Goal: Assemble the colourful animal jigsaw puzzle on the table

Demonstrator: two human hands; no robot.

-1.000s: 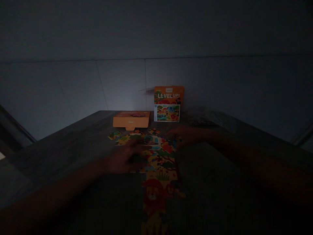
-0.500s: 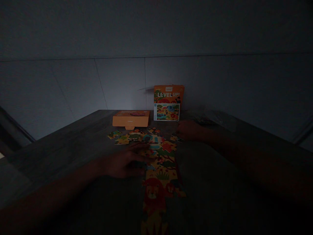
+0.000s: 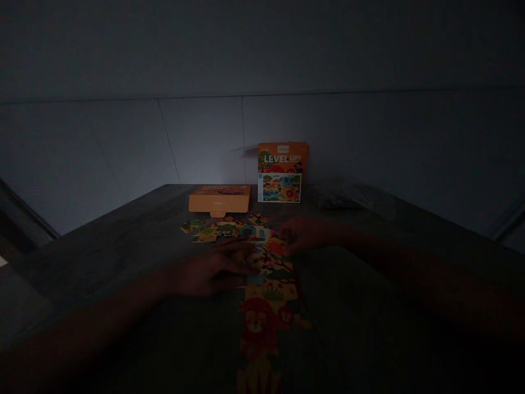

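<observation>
A partly joined jigsaw puzzle [image 3: 270,295] with a lion and trees runs in a strip down the middle of the table. My left hand [image 3: 205,271] lies along its left edge, fingers stretched out and resting on the pieces. At the strip's upper right, my right hand [image 3: 305,234] is closed, its fingertips over the pieces. A small puzzle piece seems to be pinched there, mostly hidden and dark. Several loose puzzle pieces [image 3: 205,235] lie at the far left end of the strip, and another loose piece [image 3: 258,219] sits behind it.
An orange puzzle box [image 3: 219,203] lies flat behind the pieces. Beside it an upright orange box [image 3: 283,156] leans near the wall, with a picture card [image 3: 281,188] in front. Clear plastic wrapping [image 3: 365,200] lies at the back right. The room is very dim.
My right hand has moved left, from the loose piece beside the puzzle onto its upper right edge. That piece no longer shows where it lay. My left hand has barely shifted.
</observation>
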